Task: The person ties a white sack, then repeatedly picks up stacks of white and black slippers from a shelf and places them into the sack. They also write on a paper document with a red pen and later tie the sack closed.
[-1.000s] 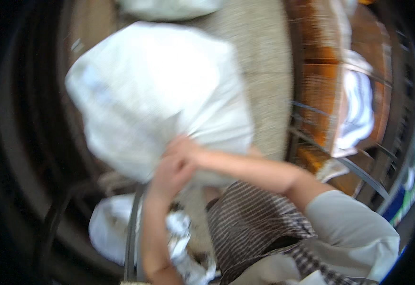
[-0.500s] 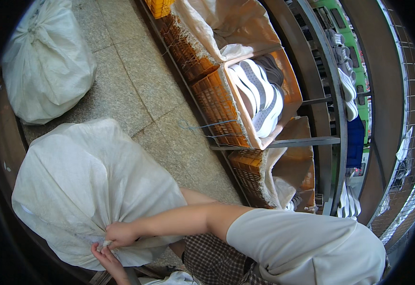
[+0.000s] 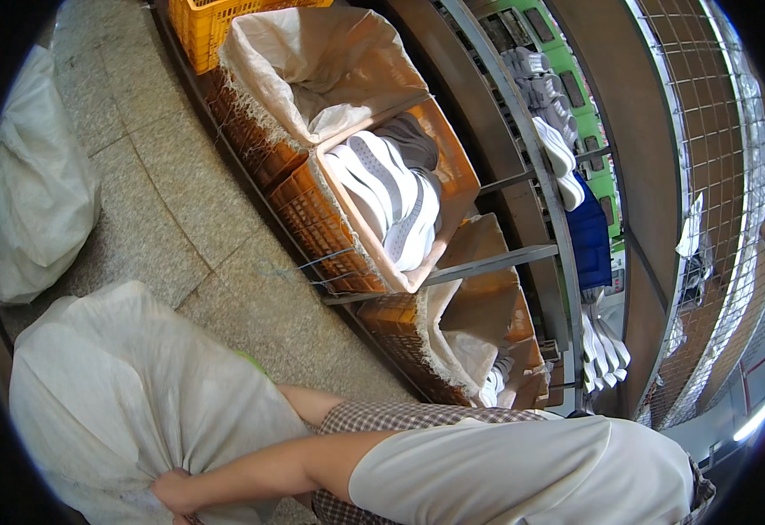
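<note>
Gripping the gathered neck of a large white woven sack, the person's right hand sits clenched at the lower left of the view, its bare forearm reaching across from a pale short sleeve. The left hand is barely in view at the bottom edge just below the right one, and I cannot tell whether it is closed or loose. The sack rests bulging on the grey stone floor, close against the person's checked shorts. A second white sack lies on the floor farther off, by the left rim. To the right runs a row of orange plastic crates along a metal rack. One crate is lined with a pale cloth bag; the next holds white shoes with grey stripes; a third, nearer the person, is lined with brownish fabric. Beyond the rack, more white shoes sit on a shelf beside a dark blue item.
</note>
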The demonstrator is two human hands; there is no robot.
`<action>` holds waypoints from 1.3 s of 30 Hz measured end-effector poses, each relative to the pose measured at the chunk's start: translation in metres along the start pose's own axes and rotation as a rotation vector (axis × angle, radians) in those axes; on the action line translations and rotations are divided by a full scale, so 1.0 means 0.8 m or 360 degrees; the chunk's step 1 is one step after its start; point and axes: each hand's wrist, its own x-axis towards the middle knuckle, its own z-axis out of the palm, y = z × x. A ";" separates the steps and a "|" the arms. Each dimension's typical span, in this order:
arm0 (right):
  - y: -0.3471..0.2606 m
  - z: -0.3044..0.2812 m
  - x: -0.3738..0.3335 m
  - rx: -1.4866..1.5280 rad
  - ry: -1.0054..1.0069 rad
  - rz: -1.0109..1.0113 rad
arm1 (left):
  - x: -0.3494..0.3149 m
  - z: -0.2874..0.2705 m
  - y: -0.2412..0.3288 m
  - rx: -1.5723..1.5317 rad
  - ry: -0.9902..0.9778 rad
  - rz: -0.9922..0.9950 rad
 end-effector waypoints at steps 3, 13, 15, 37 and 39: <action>-0.005 -0.004 -0.026 0.0205 0.0038 0.0039 | 0.007 0.002 -0.009 0.0203 -0.0354 -0.0400; 0.028 0.042 -0.070 -0.0291 0.0629 -0.0658 | 0.013 -0.027 -0.033 -0.0795 -0.0394 -0.0259; 0.028 0.037 -0.074 -0.0340 0.0607 -0.0666 | 0.014 -0.026 -0.038 -0.1118 -0.0477 -0.0398; 0.008 0.051 -0.047 -0.0553 0.0673 -0.0496 | -0.004 -0.020 -0.028 -0.1006 -0.0259 -0.0385; 0.000 0.050 -0.050 -0.0619 0.0637 -0.0417 | -0.008 -0.013 -0.021 -0.0879 -0.0212 -0.0369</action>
